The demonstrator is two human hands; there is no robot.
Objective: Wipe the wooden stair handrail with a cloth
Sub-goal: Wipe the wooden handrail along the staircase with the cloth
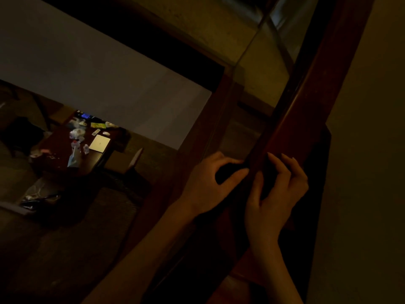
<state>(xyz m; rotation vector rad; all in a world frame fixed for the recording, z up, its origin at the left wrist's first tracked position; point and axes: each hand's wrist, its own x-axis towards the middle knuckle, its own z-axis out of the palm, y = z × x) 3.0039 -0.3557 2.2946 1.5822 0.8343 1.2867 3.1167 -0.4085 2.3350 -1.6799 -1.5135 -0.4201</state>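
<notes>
One handrail (306, 102) of dark reddish-brown polished wood is seen, running as a broad straight band from 6 o'clock up to 1 o'clock, with a faint sheen along its edge. One cloth (224, 173), so dark that its weave cannot be made out, is held against the rail's side just below the centre, at 5 o'clock. It is gripped by the left hand (203, 187), whose fingers and thumb are curled round it. At 4 o'clock the right hand (280, 194) is laid on the rail, its fingers (278, 167) hooked over the top and the thumb set on the near side; whether cloth lies beneath them cannot be told. Two hands and two bare forearms are counted. Beside the rail, toward 1 o'clock, a glass panel (258, 73) with dim reflections is seen. The room is poorly lit: a pale grey wall (109, 84) is spread across 10 to 12 o'clock, and a dark floor (76, 238) lies at 7 to 8 o'clock. At 9 o'clock, well apart from the rail, one low dark-red table (54, 150) is littered with small items, among them one white flat rectangle (99, 143); the rest are too small to count.
</notes>
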